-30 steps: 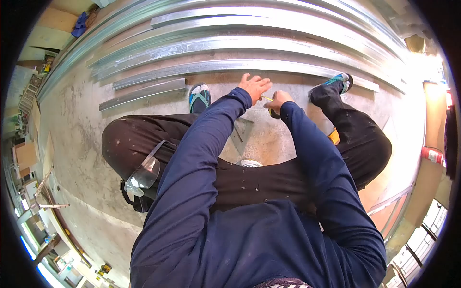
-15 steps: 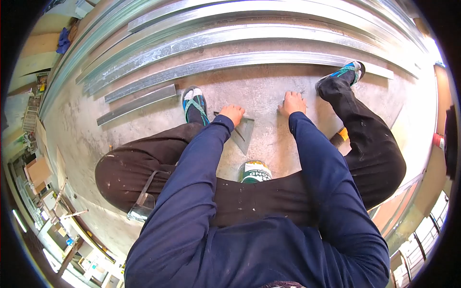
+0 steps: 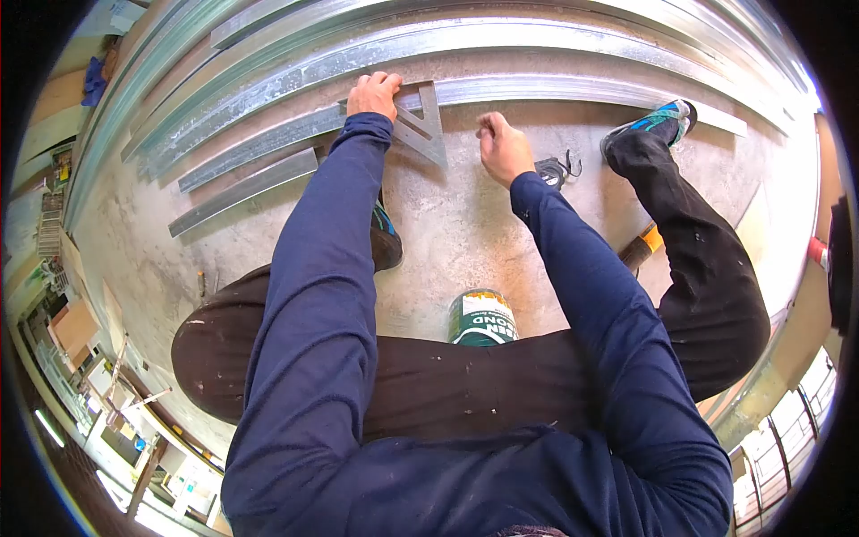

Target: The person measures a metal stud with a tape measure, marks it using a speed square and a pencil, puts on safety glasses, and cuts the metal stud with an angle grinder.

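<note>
Triangular square [image 3: 432,112], grey, flat, cut-out in the middle, lies across the long metal channel [image 3: 537,88], its pointed end reaching over the concrete floor [image 3: 429,242] toward the person. Left hand [image 3: 374,96] is at its left end, fingers bent over the edge and closed on it, as far as the view shows; fingertips partly hidden. Right hand [image 3: 506,150] hangs apart from the square, fingers loosely curled, thumb close to them; cannot tell whether something small is pinched there.

Handling, judged by look: square probably light, stiff, hard to break, a bit slippery against smooth metal. Best hold likely the thick edge or a broad side, clear of the sharp tip. Long channel looks rigid lengthwise, thin-walled, slick, awkward from its length; edges may be sharp, so take it by the flat faces.

Textures: channel shiny, streaked, straight-ribbed; short channel [image 3: 246,191] duller. Floor matte, stained. Black tape measure [image 3: 550,173], rounded, just beside the right wrist. Cylindrical can [image 3: 483,318], green-and-white label, near the legs.
</note>
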### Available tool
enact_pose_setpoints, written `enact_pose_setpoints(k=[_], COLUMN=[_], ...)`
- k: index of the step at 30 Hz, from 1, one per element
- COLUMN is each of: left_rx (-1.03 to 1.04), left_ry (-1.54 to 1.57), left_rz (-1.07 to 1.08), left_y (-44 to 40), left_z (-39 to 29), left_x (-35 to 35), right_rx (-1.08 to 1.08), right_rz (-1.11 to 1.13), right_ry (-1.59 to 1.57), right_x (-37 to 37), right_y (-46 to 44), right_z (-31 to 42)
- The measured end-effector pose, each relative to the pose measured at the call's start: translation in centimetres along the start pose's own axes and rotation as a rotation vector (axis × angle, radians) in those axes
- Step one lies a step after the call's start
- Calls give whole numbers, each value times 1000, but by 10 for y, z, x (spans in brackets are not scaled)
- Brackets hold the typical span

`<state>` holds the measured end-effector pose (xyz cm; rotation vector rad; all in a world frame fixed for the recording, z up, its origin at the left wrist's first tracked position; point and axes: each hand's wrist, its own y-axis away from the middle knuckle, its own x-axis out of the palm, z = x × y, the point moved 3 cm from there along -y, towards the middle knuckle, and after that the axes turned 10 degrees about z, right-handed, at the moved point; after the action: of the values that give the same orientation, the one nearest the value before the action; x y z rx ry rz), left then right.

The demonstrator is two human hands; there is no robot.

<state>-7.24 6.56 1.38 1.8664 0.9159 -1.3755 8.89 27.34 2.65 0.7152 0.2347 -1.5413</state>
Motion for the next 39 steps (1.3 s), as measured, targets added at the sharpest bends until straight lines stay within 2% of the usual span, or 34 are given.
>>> enact_pose_setpoints(k=[1,4,6,9,17,25,32,34,39], left_rx=[-2,-84,-204,-273,-248,-345,-289,-270,-333], left_ry=[4,103,146,129,139,79,72,13,89], left_rz=[5,64,231,347,355,466,432,525,443], left_y=[0,-2,-4,-12,-18,-22,-25,-27,-26], left_z=[1,0,1,2,4,5,8,6,10], left_x=[2,0,-3,-6,-4,-2,3,2,9], right_rx=[0,31,32,45,70,113,131,120,158], right_rz=[-34,-27,-41,-39,-51,-27,-46,-59,-28], right_ry=[-90,-67,-76,-59,67,94,143,157,139], right_x=[3,11,15,17,29,38,39,40,43], right_y=[-3,-13,-19,-28,-50,-54,-63,-66,-50], right_z=[6,14,21,32,35,38,44,42,40])
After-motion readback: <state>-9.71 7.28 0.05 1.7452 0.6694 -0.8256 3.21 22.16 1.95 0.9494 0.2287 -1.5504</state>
